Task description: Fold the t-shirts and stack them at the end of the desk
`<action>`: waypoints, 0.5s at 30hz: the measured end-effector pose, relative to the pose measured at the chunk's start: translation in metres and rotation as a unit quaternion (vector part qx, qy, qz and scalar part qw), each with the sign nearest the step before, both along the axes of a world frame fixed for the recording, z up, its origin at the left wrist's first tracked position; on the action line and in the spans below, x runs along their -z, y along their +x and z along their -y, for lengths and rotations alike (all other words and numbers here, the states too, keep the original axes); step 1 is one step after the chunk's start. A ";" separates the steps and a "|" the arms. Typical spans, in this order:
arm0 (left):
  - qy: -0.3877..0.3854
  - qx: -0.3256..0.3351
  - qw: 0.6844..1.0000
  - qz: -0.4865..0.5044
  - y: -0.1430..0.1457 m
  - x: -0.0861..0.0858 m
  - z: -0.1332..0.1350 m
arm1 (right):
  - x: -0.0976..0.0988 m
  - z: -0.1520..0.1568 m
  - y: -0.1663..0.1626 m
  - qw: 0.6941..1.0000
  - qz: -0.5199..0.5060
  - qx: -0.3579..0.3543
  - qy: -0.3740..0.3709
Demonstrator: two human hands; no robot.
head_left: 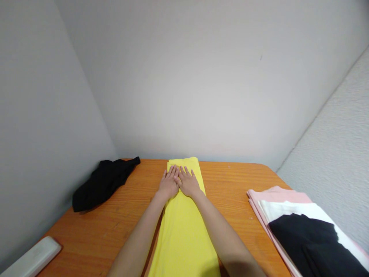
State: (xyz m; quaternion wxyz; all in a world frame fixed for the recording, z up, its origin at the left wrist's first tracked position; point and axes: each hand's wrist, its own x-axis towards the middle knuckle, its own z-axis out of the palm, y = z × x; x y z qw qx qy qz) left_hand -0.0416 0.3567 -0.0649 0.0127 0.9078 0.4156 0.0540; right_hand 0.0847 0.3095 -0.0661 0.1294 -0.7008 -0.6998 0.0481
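A long yellow cloth (183, 234), folded into a narrow strip, lies down the middle of the orange wooden table (230, 184). My left hand (168, 182) and my right hand (188, 181) rest flat on its far part, side by side and touching, with the fingers stretched out towards the wall. Neither hand holds anything. Both forearms reach over the strip from the near edge.
A crumpled black garment (103, 182) lies at the far left by the wall. At the right sits a stack of folded clothes: pink (278, 196), white (291, 211) and black (314, 242) on top. A white flat device (33, 257) lies at the near left. Walls close in on three sides.
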 end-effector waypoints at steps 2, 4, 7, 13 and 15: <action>-0.011 -0.006 1.000 0.003 0.000 0.002 -0.001 | 0.000 0.001 -0.001 1.000 0.003 0.002 -0.005; -0.018 -0.007 1.000 0.002 -0.001 0.003 -0.002 | 0.000 0.001 -0.001 1.000 0.002 0.002 -0.009; -0.025 0.000 1.000 -0.004 -0.001 0.002 -0.003 | 0.002 0.000 -0.001 1.000 -0.002 -0.002 0.006; -0.041 0.002 0.999 -0.016 -0.001 -0.002 -0.004 | 0.001 0.012 -0.001 1.000 0.008 -0.023 0.009; -0.043 -0.003 0.999 -0.017 0.000 -0.001 -0.005 | 0.001 0.029 -0.001 0.999 0.012 -0.035 -0.003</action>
